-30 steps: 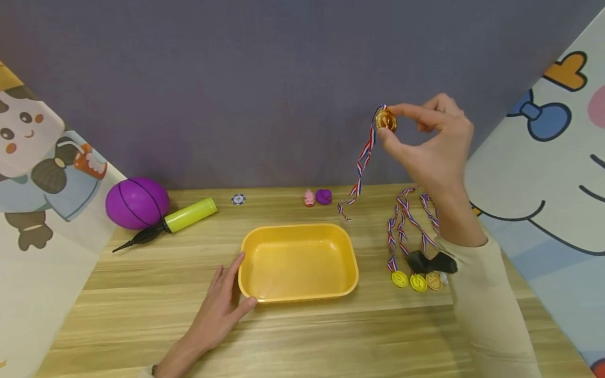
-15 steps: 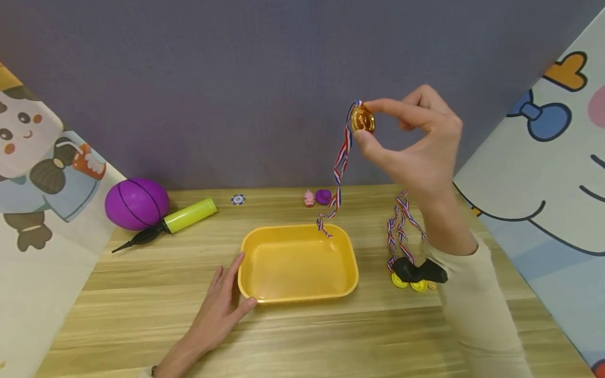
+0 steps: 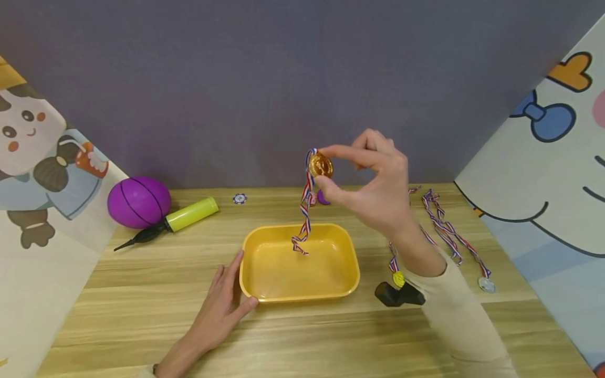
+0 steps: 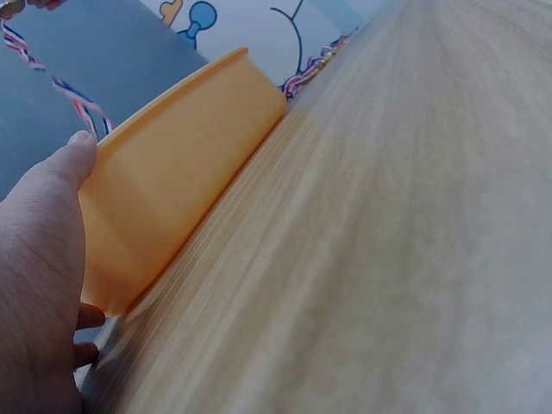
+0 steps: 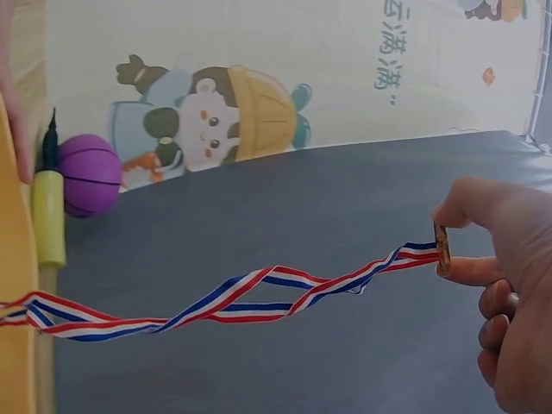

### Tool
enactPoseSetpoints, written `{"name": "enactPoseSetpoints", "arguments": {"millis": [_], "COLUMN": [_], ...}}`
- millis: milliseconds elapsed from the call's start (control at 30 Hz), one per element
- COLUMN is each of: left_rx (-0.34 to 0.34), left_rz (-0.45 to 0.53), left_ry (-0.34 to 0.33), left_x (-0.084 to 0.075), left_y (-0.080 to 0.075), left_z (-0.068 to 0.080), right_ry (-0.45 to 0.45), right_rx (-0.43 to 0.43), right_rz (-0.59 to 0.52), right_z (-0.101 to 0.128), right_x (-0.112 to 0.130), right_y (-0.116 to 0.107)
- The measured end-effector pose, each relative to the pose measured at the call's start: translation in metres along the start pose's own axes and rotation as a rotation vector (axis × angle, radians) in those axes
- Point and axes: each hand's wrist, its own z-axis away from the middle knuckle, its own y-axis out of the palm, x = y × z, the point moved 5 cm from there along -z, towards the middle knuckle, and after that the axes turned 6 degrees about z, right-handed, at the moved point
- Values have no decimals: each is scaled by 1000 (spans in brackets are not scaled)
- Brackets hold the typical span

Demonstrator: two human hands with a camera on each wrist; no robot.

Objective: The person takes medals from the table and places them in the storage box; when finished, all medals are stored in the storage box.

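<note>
At far left I see a purple ball (image 3: 138, 202) and a green hand pump (image 3: 189, 214) lying on the wooden table (image 3: 302, 336), untouched. My left hand (image 3: 222, 310) rests flat against the near left corner of the yellow tray (image 3: 351, 265), fingers straight, steadying it as it did a second ago. The change is at centre: my right hand (image 3: 378, 191), pinching a gold medal (image 3: 320, 166) between thumb and forefinger, has swung leftward and lower from beside the wall. The medal now hangs above the tray's back edge, and its striped ribbon (image 3: 304, 218) dangles with its tail inside the tray. I judge the drop is close. To the right, other medals (image 3: 441, 247) lie on the table.
</note>
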Motion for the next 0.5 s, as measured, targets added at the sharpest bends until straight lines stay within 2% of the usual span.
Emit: {"name": "enactPoseSetpoints", "arguments": {"millis": [267, 500], "left_rx": [4, 12], "left_rz": [-6, -6], "left_ry": [-5, -26], "left_x": [0, 0], "left_y": [1, 1], "left_z": [-1, -1], "right_ry": [78, 85], "right_rx": [94, 172], "right_rz": [-63, -79], "right_z": [30, 56], "right_x": [-7, -14], "right_y": [35, 61]}}
